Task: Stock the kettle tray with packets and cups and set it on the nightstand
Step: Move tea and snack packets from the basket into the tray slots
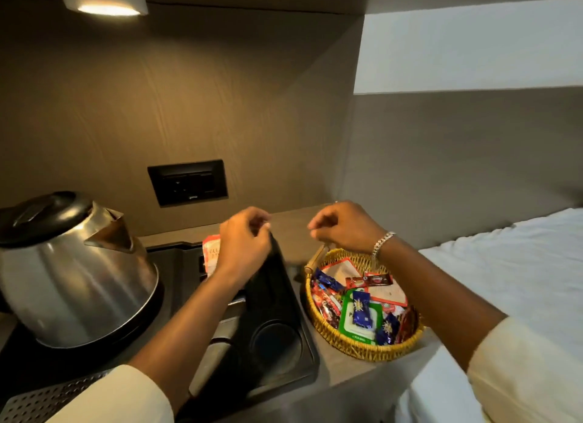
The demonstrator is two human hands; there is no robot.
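Over the black tray (285, 299), the left hand (243, 243) pinches a red-and-white packet (210, 252) while the right hand (342, 225), fingers curled together on nothing I can make out, hovers above the basket (362, 344), so a loose pinch could drop the packet beside its slot

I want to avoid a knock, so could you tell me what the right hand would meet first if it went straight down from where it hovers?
Probably the wooden handle on the wicker basket, which sits just under the right hand; depth is unclear from this single view.
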